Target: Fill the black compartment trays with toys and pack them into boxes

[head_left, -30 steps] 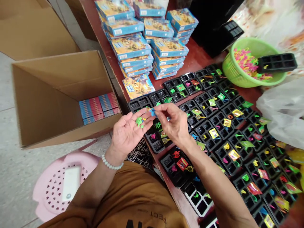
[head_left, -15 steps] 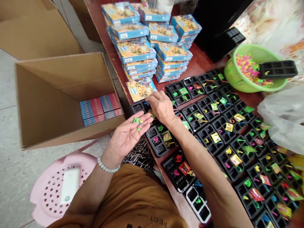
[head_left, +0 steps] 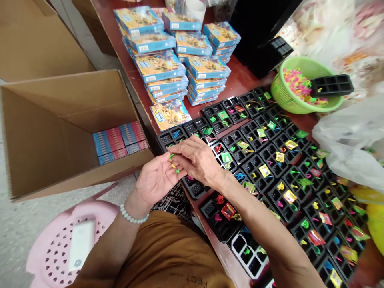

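My left hand point(head_left: 156, 180) is palm up beside the table edge, with small green and yellow toy pieces point(head_left: 173, 165) resting on its fingers. Over that palm, my right hand point(head_left: 198, 162) pinches at a green piece, its fingertips close together. Black compartment trays point(head_left: 229, 144) lie in rows to the right, holding small colourful toys and shiny packets. The nearest tray point(head_left: 168, 138), just beyond my hands, has a blue piece point(head_left: 176, 134) in one compartment. A flat illustrated box point(head_left: 170, 115) lies beyond that tray.
Blue boxes point(head_left: 160, 66) are stacked at the back of the red table point(head_left: 244, 74). A green basket point(head_left: 295, 98) of small toys stands at the right. An open carton point(head_left: 60, 160) with packed boxes is on the left, above a pink stool point(head_left: 42, 252) bearing a white device point(head_left: 81, 244).
My right hand has moved from the nearest tray back to my left palm and now touches the pieces there. The view has shifted slightly.
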